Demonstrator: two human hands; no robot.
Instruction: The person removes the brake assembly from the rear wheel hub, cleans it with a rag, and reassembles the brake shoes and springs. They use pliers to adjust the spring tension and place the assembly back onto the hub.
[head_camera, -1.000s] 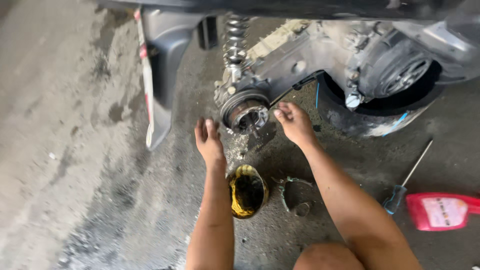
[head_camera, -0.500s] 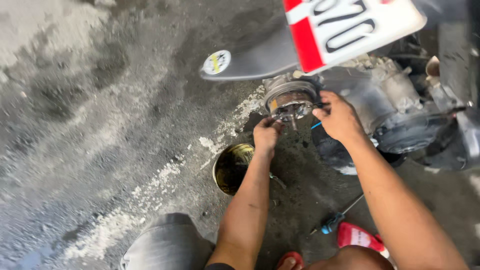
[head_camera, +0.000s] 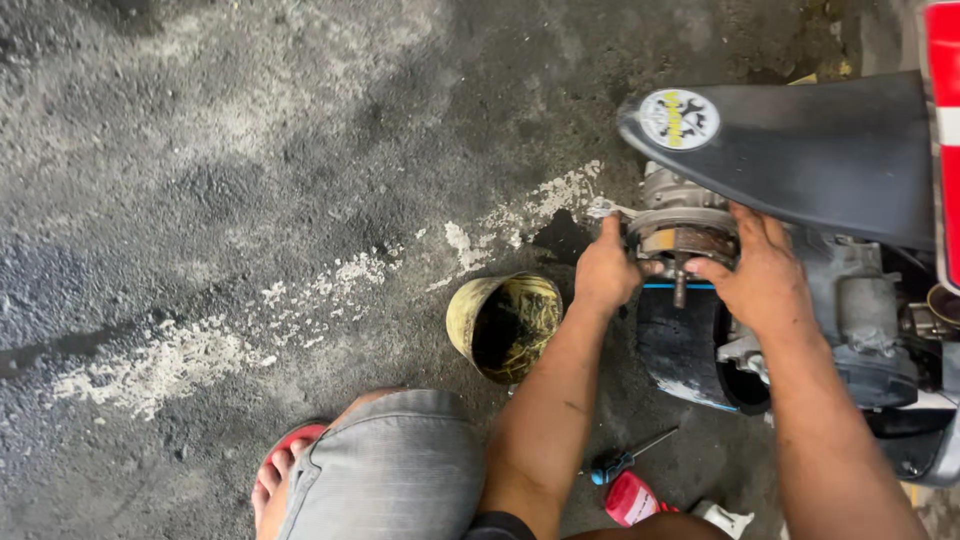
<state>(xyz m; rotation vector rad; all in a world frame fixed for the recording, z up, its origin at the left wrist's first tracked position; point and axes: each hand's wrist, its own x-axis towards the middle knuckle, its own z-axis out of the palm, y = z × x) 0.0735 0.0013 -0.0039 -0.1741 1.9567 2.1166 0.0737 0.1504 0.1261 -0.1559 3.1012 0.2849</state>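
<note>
Both my hands are on a round metal hub (head_camera: 685, 236) at the rear of a scooter, just under its black mudguard (head_camera: 800, 160). My left hand (head_camera: 606, 270) grips the hub's left rim, fingers curled against it. My right hand (head_camera: 760, 272) covers the hub's right side, thumb near the short axle stub (head_camera: 680, 285) that sticks out of its middle. A black tyre (head_camera: 690, 345) with a blue line lies on the ground right below the hub. Whether either hand holds a small part is hidden.
A yellow, grease-smeared tin (head_camera: 505, 325) lies tipped on the stained concrete by my left forearm. A screwdriver (head_camera: 625, 460) and a red container (head_camera: 632, 497) lie near my knee. My grey shorts (head_camera: 395, 470) and a red sandal (head_camera: 285, 455) fill the lower edge.
The view has swung from a side look at the scooter to nearly straight down. My hands have stayed at the hub; my left hand has moved from beside it to gripping its rim.
</note>
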